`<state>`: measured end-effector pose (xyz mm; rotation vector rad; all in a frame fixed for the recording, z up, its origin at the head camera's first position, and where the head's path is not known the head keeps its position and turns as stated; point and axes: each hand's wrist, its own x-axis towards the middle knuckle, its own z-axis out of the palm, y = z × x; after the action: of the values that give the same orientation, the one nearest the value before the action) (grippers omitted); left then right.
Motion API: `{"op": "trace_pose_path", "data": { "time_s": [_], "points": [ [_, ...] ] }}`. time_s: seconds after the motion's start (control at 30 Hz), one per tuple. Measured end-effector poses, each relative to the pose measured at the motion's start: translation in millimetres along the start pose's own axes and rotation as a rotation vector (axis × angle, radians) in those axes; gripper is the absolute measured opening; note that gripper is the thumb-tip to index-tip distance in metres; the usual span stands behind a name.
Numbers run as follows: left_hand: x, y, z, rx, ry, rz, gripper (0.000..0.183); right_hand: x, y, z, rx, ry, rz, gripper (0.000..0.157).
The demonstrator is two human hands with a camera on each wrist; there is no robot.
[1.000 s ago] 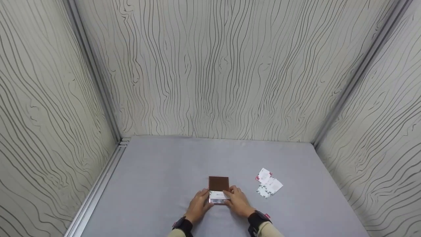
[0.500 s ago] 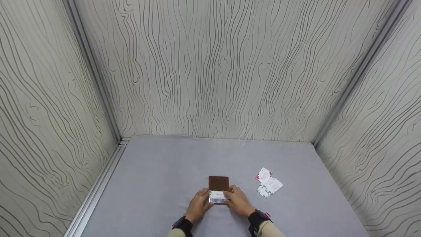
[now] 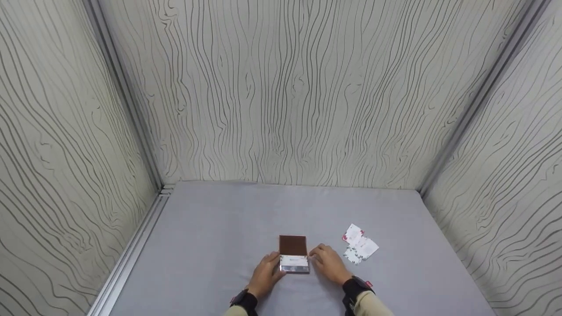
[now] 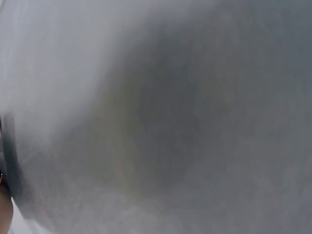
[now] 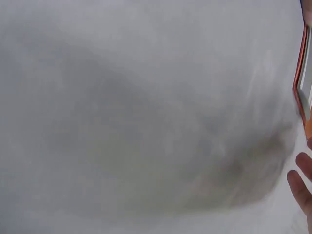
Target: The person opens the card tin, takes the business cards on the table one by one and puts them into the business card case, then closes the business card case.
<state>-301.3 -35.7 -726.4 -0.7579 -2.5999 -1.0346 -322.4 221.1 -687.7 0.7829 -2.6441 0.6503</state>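
Observation:
An open business card case (image 3: 293, 244) lies on the grey cloth in the head view, its brown flap folded back away from the person. A white card (image 3: 294, 260) sits in its lower half, above a shiny silver strip. The left hand (image 3: 265, 274) holds the case by its left side, thumb at the near corner. Just off the case's right edge is the right hand (image 3: 330, 264), fingers loosely bent with nothing seen in them. The right wrist view catches only the case's reddish edge (image 5: 297, 78) and a few fingertips (image 5: 296, 181). Mostly blurred cloth fills the left wrist view.
Several loose white cards, overlapping, lie to the right of the hands: a red-flowered card (image 3: 352, 234), a plain-looking card (image 3: 366, 248) and a green-leaved card (image 3: 351, 256). Wood-patterned walls (image 3: 281, 109) enclose the table (image 3: 210, 228), with a metal rail (image 3: 131, 252) along the left.
The right hand has let go of the white card and case and moved slightly right, leaving the card fully visible. The left hand has stayed in place on the case.

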Motion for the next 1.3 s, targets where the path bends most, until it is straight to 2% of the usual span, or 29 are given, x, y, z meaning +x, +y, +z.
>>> {"op": "trace_pose_path", "data": {
  "time_s": [0.33, 0.5, 0.6, 0.73, 0.9, 1.0, 1.13, 1.2, 1.3],
  "points": [
    [1.5, -0.5, 2.0, 0.011, -0.025, -0.063, 0.050, -22.1, 46.8, -21.2, -0.210, 0.128, 0.156, 0.012],
    [1.4, 0.2, 0.6, 0.007, -0.023, -0.060, 0.049, -37.1, 64.7, -39.6, -0.267, 0.042, 0.268, 0.024],
    [1.9, -0.3, 0.8, 0.007, -0.025, -0.058, 0.049, -47.3, 72.5, -49.4, -0.258, -0.002, 0.318, 0.033],
    [1.2, -0.6, 1.2, -0.005, -0.015, -0.045, 0.050, -59.4, 80.6, -56.7, -0.225, -0.021, 0.357, 0.039],
    [0.0, -1.5, 0.8, -0.003, 0.021, -0.010, 0.050, -66.2, 81.8, -61.4, -0.182, -0.055, 0.407, 0.036],
    [1.0, -2.4, 1.8, 0.004, 0.015, -0.020, 0.051, -66.6, 81.2, -62.9, -0.188, -0.058, 0.420, 0.034],
    [2.0, -2.4, 3.5, 0.002, -0.014, -0.059, 0.052, -65.4, 81.9, -64.5, -0.224, -0.083, 0.443, 0.041],
    [2.0, -3.0, 4.6, 0.005, -0.013, -0.057, 0.052, -65.5, 82.8, -64.9, -0.237, -0.101, 0.455, 0.042],
    [2.0, -3.8, 5.8, 0.019, -0.003, -0.047, 0.051, -66.4, 85.0, -64.7, -0.245, -0.107, 0.459, 0.035]
  ]
}}
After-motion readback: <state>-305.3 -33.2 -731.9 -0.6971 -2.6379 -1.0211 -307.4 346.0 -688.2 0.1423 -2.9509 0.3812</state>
